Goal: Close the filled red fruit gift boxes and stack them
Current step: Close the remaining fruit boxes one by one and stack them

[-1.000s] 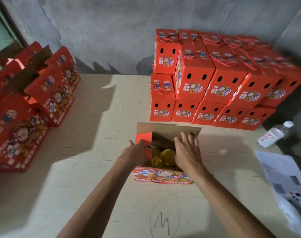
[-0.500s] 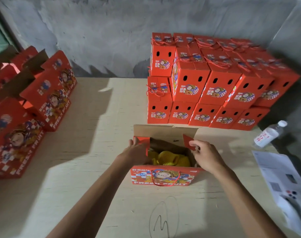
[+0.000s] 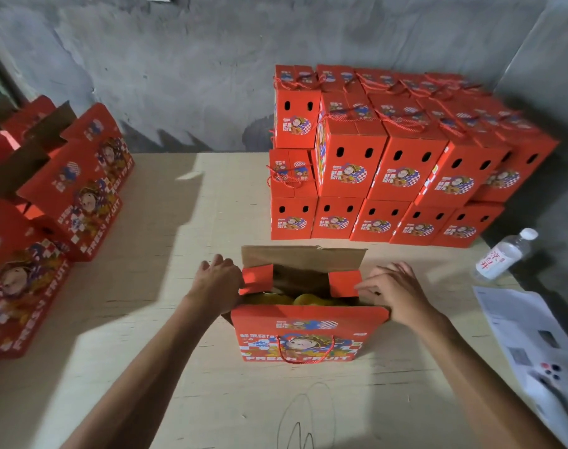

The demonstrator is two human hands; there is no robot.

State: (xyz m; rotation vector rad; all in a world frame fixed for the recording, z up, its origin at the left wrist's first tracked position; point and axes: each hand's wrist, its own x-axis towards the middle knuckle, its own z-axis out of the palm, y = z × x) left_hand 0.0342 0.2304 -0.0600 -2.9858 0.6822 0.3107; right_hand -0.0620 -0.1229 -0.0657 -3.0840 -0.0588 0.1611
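At centre frame, our left fingers [image 3: 216, 264] lie fairly straight against the left side flap [image 3: 257, 279] of the open box [image 3: 308, 332], while our right fingers [image 3: 378, 285] spread loosely and touch the right side flap [image 3: 344, 284], neither curled round anything. Outward from them, the box stands on the table [image 3: 179, 319] just ahead of us, its brown rear flap [image 3: 303, 256] upright and its printed front flap with a red cord handle [image 3: 305, 351] hanging toward us. We judge the cardboard stiff but creasable, and the load of yellow fruit [image 3: 303, 299] heavy, so lifting by the side walls seems safer than the thin cord. Closed boxes are stacked [image 3: 389, 163] at upper right; open ones [image 3: 65, 196] wait at left. The fruit is mostly hidden, and motion blur softens our hands.
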